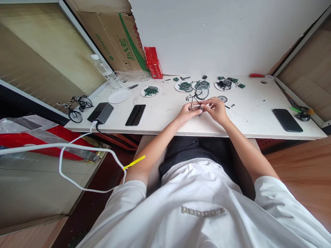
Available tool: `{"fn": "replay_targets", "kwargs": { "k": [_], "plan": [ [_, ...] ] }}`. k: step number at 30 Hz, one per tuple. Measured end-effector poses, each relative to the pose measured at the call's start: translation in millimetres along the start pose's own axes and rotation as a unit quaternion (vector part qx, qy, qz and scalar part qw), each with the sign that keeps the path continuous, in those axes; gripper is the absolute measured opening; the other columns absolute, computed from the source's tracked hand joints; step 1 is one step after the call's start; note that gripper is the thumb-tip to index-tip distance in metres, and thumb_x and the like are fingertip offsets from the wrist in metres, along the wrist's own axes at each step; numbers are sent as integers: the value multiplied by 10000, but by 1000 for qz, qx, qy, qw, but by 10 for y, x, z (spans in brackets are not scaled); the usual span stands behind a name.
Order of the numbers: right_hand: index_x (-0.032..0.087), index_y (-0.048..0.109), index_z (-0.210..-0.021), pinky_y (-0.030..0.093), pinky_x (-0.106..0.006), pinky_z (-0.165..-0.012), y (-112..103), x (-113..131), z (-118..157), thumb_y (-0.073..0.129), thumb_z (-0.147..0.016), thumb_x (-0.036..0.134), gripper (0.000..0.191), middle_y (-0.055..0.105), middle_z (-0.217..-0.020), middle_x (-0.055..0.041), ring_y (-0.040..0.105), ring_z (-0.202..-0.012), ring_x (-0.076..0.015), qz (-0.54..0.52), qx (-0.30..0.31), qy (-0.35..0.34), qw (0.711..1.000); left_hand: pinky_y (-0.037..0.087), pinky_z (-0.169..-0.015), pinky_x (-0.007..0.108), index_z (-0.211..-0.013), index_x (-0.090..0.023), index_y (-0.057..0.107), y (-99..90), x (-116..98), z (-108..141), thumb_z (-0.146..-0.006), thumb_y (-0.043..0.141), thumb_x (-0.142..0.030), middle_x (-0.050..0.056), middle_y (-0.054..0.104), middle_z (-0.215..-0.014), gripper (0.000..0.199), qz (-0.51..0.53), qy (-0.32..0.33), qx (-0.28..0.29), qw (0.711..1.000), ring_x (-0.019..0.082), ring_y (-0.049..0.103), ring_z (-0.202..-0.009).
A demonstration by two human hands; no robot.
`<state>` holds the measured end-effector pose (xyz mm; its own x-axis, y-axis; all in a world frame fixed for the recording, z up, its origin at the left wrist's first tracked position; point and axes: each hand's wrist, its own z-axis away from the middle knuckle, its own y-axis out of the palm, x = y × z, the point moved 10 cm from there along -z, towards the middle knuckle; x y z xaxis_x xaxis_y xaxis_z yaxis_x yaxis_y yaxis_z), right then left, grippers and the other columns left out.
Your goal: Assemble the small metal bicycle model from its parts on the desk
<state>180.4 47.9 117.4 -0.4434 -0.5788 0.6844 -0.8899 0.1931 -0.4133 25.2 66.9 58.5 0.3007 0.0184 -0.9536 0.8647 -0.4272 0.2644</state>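
Observation:
Both hands meet over the white table (160,120), around a small black model bicycle (192,100) that has a spoked wheel at its top end. My left hand (186,113) grips the lower frame from the left, fingers closed. From the right, my right hand (215,108) pinches at the bicycle's lower part beside the left fingertips; any tiny part between its fingers is too small to name. A loose wheel (222,99) lies just behind my right hand. Plates with green parts (150,91) and black parts (224,84) stand farther back.
At the left are a finished-looking model bicycle (76,106), a black adapter (100,113), a phone (135,114), an unloaded plate (119,96) and a bottle (107,72). Another phone (287,120) lies right. A white cable (88,146) hangs across the left side. A red box (153,63) stands behind.

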Motion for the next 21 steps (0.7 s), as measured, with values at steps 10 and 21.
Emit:
{"fn": "replay_targets", "kwargs": {
  "k": [10,21],
  "plan": [
    [259,851,-961,631,-425,-719,55,-150,8,917,-830,735,498,853,-1012,-104,743,-847,-260,-59,6,66,996,593,-840,324,-1159,-145,738,2,9,2,-703,1031,-330,119,849,-1056,573,-29,3,-9,1000,258,833,-993],
    [236,819,-977,628,-373,-671,59,-188,9,915,-790,763,567,859,-961,-100,810,-844,-269,-107,19,103,989,613,-862,340,-1234,-144,742,-11,-1,6,-745,974,-265,132,861,-1084,555,-22,-15,-11,1000,291,850,-1045]
  ]
}}
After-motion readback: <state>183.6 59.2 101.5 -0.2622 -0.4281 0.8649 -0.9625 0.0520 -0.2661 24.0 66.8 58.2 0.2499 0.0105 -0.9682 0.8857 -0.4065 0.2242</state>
